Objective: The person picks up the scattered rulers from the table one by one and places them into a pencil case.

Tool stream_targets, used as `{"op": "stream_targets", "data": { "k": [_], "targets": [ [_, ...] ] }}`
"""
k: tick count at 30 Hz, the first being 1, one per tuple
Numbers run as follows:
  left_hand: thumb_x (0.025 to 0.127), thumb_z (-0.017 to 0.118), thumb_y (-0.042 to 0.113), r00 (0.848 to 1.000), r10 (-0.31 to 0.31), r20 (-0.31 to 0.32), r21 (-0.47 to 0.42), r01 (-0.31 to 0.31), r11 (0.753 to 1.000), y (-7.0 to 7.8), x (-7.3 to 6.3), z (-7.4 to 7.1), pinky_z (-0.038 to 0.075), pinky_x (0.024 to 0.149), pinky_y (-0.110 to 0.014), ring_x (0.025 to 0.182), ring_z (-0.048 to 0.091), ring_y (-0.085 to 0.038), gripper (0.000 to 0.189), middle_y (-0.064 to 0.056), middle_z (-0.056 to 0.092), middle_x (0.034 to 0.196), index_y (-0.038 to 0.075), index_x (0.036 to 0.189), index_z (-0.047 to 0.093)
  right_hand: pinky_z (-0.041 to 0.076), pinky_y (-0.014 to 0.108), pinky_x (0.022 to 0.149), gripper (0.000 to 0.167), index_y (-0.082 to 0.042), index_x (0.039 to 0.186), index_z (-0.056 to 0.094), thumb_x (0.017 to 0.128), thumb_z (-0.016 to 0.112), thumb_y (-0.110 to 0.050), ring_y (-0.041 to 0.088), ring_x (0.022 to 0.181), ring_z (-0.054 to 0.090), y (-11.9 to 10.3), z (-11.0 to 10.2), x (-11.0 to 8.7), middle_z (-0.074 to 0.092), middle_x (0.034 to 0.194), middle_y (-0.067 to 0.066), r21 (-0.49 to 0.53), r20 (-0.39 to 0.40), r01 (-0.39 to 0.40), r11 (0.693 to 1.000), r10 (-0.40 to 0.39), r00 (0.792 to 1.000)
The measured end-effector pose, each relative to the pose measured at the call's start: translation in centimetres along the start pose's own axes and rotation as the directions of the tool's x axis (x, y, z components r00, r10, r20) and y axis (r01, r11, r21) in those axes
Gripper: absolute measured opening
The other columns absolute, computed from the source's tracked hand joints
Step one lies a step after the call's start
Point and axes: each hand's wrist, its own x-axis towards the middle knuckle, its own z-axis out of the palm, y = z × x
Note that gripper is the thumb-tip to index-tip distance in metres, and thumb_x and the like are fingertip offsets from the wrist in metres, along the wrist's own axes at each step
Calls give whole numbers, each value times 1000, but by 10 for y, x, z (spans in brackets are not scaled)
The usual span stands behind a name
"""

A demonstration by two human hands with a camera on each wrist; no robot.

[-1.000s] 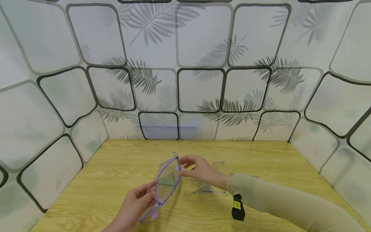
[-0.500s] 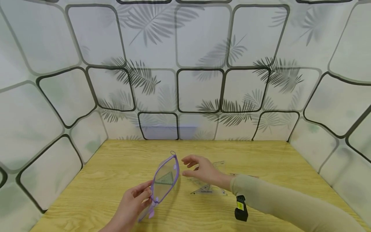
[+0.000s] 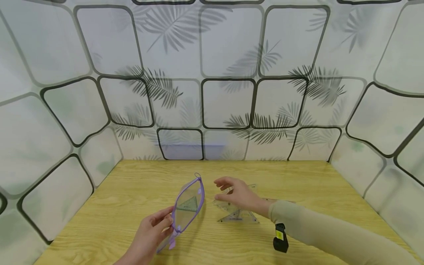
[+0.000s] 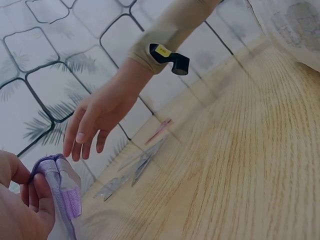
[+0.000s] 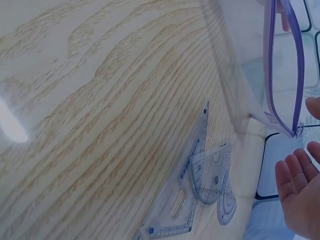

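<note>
My left hand (image 3: 150, 232) pinches the near edge of a clear zip pouch (image 3: 203, 195) with purple trim, holding it up with its mouth spread apart. Inside shows a greenish set square (image 3: 188, 204). To the right, my right hand (image 3: 240, 193) hovers with loosely bent fingers and nothing in them, apart from the pouch. Below it on the table lie a clear set square (image 3: 236, 217) and, in the right wrist view, a clear protractor (image 5: 212, 172) overlapping the set square's edge. A smaller clear curved piece (image 5: 227, 205) lies beside them.
The wood-grain table (image 3: 132, 191) meets a patterned curtain (image 3: 228, 103) at the back and sides. A thin reddish strip (image 4: 159, 130) lies beyond the clear pieces. A black device (image 3: 281, 238) is strapped at the right wrist. A whitish translucent bag (image 4: 295, 30) shows at the left wrist view's upper right.
My right hand has let go of the pouch's far edge and moved right, over the clear pieces. The left hand keeps its hold, with the pouch shifted slightly left.
</note>
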Motion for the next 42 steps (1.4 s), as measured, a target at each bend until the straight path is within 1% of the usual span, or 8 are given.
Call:
{"op": "stream_targets", "data": {
  "k": [4,13,23,26,28,31,33,42],
  "targets": [
    [98,53,3,1000,7,0,-5,-7,1000,-1,0,0,55,76,-17,88,57,-7,49,4,55,94,-12,143,41,55,33,88,50,-13,135,57,90,72,-28,35,117,57,3,-3,-3,61,129,11,-4,-7,-2,1000,2,1000],
    [98,54,4,1000,2,-8,-2,-2,1000,-5,2,0,55,75,-18,87,58,-7,51,4,56,94,-11,144,40,54,32,86,49,-12,137,56,92,71,-24,37,115,57,12,-10,-9,59,129,17,-37,-22,14,999,-15,1000],
    [97,55,5,1000,1,-20,13,-1,1000,-5,-1,-2,55,76,-19,88,57,-8,51,2,56,96,-10,144,42,54,27,83,50,-14,135,57,90,72,-28,36,113,58,32,-22,-17,61,128,16,-129,-48,37,991,-44,998],
    [97,55,5,999,8,-31,22,-7,1000,-5,-2,-2,55,76,-20,89,57,-9,51,1,56,97,-11,143,42,54,28,83,49,-14,135,57,90,72,-27,36,113,58,37,-27,-21,61,129,16,-168,-48,56,984,-65,997],
    [97,55,5,999,-5,-41,20,6,1000,-5,-2,-1,56,76,-19,89,58,-10,51,1,57,97,-11,143,42,55,30,83,50,-13,135,57,90,72,-27,36,112,59,41,-32,-24,62,128,17,-201,-48,77,977,-88,995],
    [96,56,4,999,7,-51,19,-6,1000,-5,-2,-1,56,75,-20,90,58,-11,50,-1,58,97,-12,142,43,56,33,84,50,-13,135,57,90,73,-28,35,111,60,46,-39,-28,63,127,16,-241,-52,99,965,-115,992],
    [96,55,4,998,-5,-58,18,6,1000,-5,-1,0,56,75,-20,90,58,-11,49,-1,58,98,-11,142,44,56,34,85,51,-15,135,57,90,73,-30,33,111,61,49,-43,-31,64,126,14,-266,-52,107,958,-125,991],
    [97,54,4,1000,-6,-28,23,6,1000,-5,-1,0,55,76,-19,88,58,-9,51,0,57,99,-12,144,40,55,32,84,47,-16,133,58,90,73,-27,31,111,61,63,-60,-44,65,125,11,-331,-57,131,935,-158,986]
  ]
}}
